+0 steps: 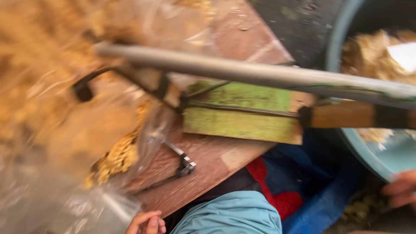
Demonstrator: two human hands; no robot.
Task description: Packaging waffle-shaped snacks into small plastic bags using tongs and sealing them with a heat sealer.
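Far left: clear plastic bag [65, 143] packed with yellow-tan crumbly stuff, blurred, slumped across the brown wooden board [208, 160]. Its lower end runs down toward me.

My left hand [146, 223] sits at the bottom edge just beside the bag's lower corner, fingers curled; touching the plastic or not, I cannot tell, nor whether it grips anything. This hand is the nearer one to the bag by far.

Middle: small metal clamp piece [184, 167] lying on the board, apart from both hands. Above it a green-painted wooden block [242, 115] with a dark wire frame [130, 82] reaching left over the bag. A grey pipe [242, 71] crosses the view, long axis left to right, dipping slightly to the right, well above both hands.

Lower centre: pale blue cloth [229, 214], red and blue fabric beside it.

Right: blue tub [381, 156] holding tan shavings. My right hand [401, 190] at the frame edge below the tub rim, mostly cut off; its hold cannot be told.
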